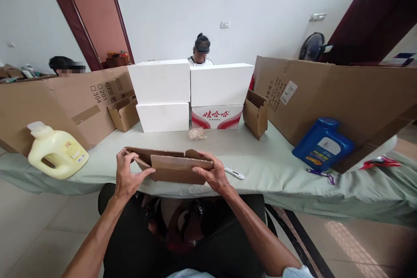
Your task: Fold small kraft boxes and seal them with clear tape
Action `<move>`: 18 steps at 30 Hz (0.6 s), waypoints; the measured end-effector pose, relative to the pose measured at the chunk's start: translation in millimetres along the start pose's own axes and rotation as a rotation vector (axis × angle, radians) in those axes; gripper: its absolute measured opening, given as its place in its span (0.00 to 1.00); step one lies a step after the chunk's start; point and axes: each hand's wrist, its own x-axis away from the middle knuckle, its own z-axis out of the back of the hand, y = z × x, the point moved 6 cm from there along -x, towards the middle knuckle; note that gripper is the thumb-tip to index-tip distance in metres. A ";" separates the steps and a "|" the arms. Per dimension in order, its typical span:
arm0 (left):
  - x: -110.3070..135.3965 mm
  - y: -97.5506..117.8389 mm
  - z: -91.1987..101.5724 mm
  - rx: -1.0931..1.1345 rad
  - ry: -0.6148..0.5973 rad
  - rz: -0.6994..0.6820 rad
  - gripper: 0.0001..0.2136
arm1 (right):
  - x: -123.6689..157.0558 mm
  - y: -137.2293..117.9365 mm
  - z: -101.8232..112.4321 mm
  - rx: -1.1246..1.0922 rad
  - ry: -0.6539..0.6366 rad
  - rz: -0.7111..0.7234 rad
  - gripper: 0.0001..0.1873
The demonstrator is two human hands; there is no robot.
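Between my two hands is a brown cardboard box (179, 168), partly folded, at the table's near edge. My left hand (127, 171) grips its left end, with the thumb on the near panel and the fingers on the far side. At the right end my right hand (213, 173) pinches the wall, thumb in front and fingers behind. Just right of that hand lies a white utility knife (234, 173). A crumpled clear plastic piece (196, 134) rests beyond the box.
White boxes (159, 82) stand stacked ahead, one printed red (216, 117). Small open cartons (124, 113) flank them. A yellow jug (58, 151) is left; a blue bottle (322, 144) and purple-capped pen (320, 174) are right. Large cardboard panels (293, 95) border the table. Two people sit beyond.
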 end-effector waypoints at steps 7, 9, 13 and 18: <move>-37.7 -45.9 -44.3 0.101 -0.038 0.281 0.55 | -39.5 34.9 -7.3 -0.259 -0.163 -0.252 0.30; -45.1 -59.3 -51.0 0.196 -0.052 0.425 0.64 | -40.0 45.3 -9.5 -0.353 -0.236 -0.335 0.31; -46.8 -79.4 -69.0 0.532 -0.189 0.744 0.63 | -39.1 63.4 -2.0 -0.449 -0.136 -0.441 0.30; -35.3 -65.1 -76.3 0.771 -0.430 0.840 0.43 | -37.4 69.3 5.8 -0.580 0.020 -0.474 0.32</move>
